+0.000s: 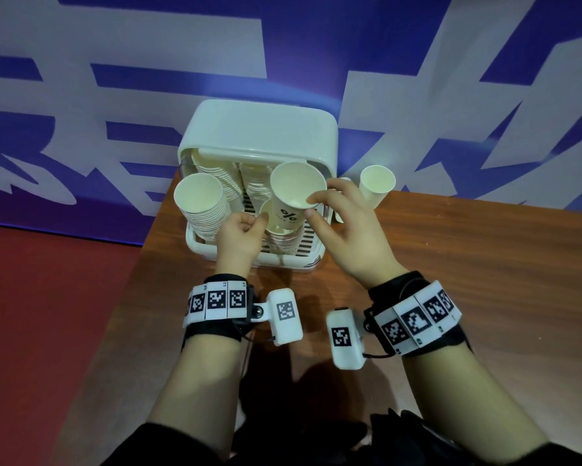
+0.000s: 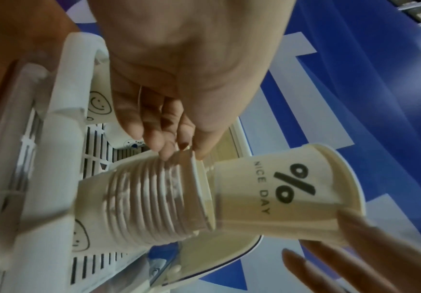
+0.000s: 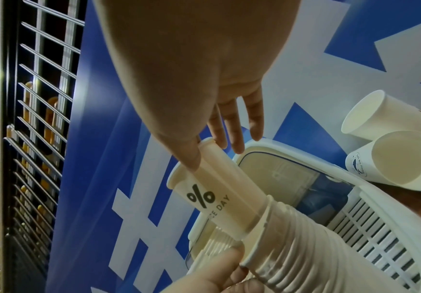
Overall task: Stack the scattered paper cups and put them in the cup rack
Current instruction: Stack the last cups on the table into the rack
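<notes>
A white cup rack with a slatted tray stands at the table's back edge. My right hand pinches the rim of a cream paper cup printed "% NICE DAY". The cup's bottom sits partly inside the top of a cup stack in the rack's middle. My left hand grips that stack's top rim with its fingertips. In the right wrist view the printed cup slants into the stack. The right hand's other fingers are stretched out past the rim.
A tall cup stack stands in the rack's left side. Two loose cups stand on the wooden table right of the rack, one seen in the head view. A blue and white wall is behind. The table's left edge drops to red floor.
</notes>
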Action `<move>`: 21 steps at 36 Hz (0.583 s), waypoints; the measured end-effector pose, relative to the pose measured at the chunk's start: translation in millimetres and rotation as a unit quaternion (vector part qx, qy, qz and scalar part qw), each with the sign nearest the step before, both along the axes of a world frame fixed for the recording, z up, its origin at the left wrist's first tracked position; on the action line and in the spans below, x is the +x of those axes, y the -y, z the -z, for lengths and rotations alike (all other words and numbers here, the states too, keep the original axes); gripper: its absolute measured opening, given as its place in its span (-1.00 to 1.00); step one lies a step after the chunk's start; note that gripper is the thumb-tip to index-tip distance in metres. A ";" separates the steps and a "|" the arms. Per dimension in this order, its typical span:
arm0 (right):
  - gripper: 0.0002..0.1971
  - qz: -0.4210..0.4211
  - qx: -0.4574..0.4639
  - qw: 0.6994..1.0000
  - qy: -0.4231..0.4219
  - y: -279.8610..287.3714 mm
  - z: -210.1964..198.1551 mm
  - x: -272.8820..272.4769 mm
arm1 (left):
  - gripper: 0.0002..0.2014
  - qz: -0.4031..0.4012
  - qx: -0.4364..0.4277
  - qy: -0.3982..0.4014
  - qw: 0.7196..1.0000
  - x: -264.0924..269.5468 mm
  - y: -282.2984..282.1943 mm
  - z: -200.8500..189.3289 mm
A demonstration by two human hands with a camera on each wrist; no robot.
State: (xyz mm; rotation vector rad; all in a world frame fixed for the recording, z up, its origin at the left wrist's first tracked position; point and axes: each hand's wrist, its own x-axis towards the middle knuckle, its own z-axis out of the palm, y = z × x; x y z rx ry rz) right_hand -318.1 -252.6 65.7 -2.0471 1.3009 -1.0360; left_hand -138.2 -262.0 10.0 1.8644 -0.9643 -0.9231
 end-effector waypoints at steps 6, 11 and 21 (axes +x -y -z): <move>-0.76 -0.005 0.001 0.999 -0.036 8.0 2.1 2.8 | -0.74 0.000 0.009 -0.054 0.998 -1.7 -1.0 -1.5; -0.77 -0.013 -0.003 0.997 -0.082 12.2 1.2 6.4 | -0.66 -0.013 -0.010 -0.042 0.999 -0.3 -2.8 -1.5; -0.71 -0.043 0.030 0.978 -0.200 17.1 16.2 14.0 | -0.70 0.001 -0.070 0.002 0.998 0.9 -0.6 -13.4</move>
